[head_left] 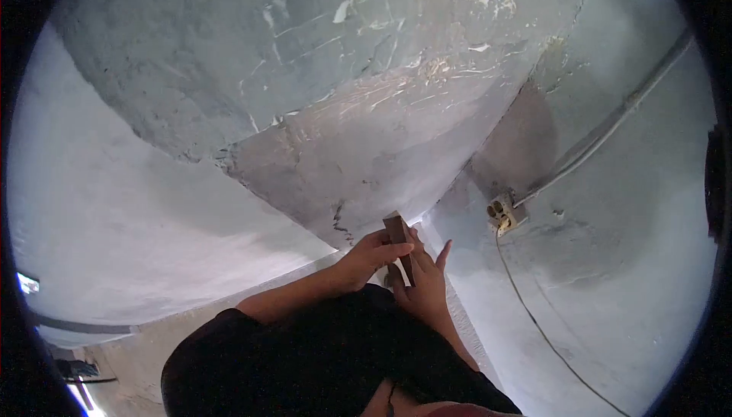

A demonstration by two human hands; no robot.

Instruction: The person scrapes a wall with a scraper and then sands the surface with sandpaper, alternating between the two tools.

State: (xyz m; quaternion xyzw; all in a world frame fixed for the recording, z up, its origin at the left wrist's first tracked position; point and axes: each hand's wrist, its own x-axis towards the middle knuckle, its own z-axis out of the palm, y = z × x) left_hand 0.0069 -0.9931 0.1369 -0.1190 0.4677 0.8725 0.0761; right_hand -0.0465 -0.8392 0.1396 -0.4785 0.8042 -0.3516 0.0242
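Note:
Both of my hands are together at the lower middle of the head view, around a narrow brown rectangular block point(397, 228). My left hand point(372, 258) grips it from the left, the thumb lying across its face. From the right, my right hand point(428, 286) is closed about its lower part, with one finger sticking out to the side. A small brownish piece shows below the left thumb, partly hidden between the hands. The block's exact kind I cannot tell.
Grey, patchy plaster point(343, 36) with cracks and peeling spots covers the large surface beyond my hands. On the right wall an open electrical box point(506, 214) is fed by a pipe point(610, 129), and a thin cable point(531, 318) hangs from it. A whitish wall point(137, 219) lies left.

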